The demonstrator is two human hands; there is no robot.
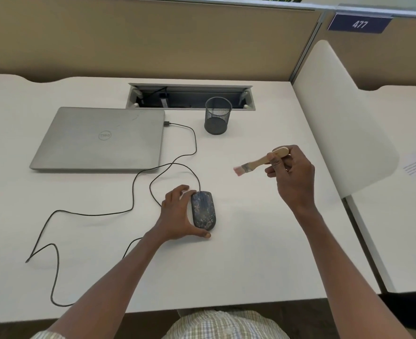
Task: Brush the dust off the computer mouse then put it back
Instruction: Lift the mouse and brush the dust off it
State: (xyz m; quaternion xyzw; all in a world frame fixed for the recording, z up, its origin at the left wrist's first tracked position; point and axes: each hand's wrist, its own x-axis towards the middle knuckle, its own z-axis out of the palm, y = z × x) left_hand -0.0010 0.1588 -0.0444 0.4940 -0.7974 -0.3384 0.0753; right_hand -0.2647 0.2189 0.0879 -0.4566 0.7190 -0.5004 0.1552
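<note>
A dark wired mouse (203, 209), speckled with dust, lies on the white desk (251, 253) near the middle. My left hand (177, 216) rests against its left side, fingers at the front and thumb curled round the rear end. My right hand (291, 174) is raised to the right of the mouse and holds a small wooden-handled brush (258, 162). The brush's pale pink bristles point left, above the desk and clear of the mouse.
A closed silver laptop (101, 139) lies at the back left, with the mouse's black cable (138, 177) looping from it across the desk. A black mesh pen cup (217, 116) stands before an open cable tray (190, 96). A white divider (336, 113) bounds the right side.
</note>
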